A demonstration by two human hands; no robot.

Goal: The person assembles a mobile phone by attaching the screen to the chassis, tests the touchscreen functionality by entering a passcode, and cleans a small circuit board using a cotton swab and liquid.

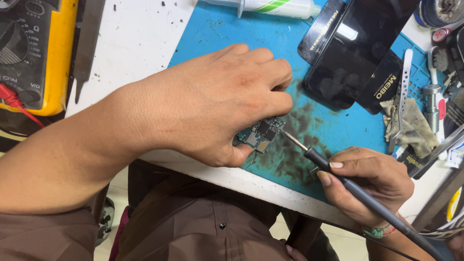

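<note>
My left hand [227, 99] lies curled over a small blue-green circuit board [263, 133] and pins it to the blue work mat [212, 34]; most of the board is hidden under my fingers. My right hand [369, 183] grips a black soldering iron [338, 176] like a pen. Its metal tip [289, 138] touches the board's right edge. The iron's cable runs off toward the lower right.
A yellow multimeter [46, 53] with a red lead sits at the far left. On the mat lie a dark phone [357, 53], a white syringe tube [278, 7], tweezers [402, 92], a dirty cloth [411, 123] and small tools at the right. The mat's middle is stained black.
</note>
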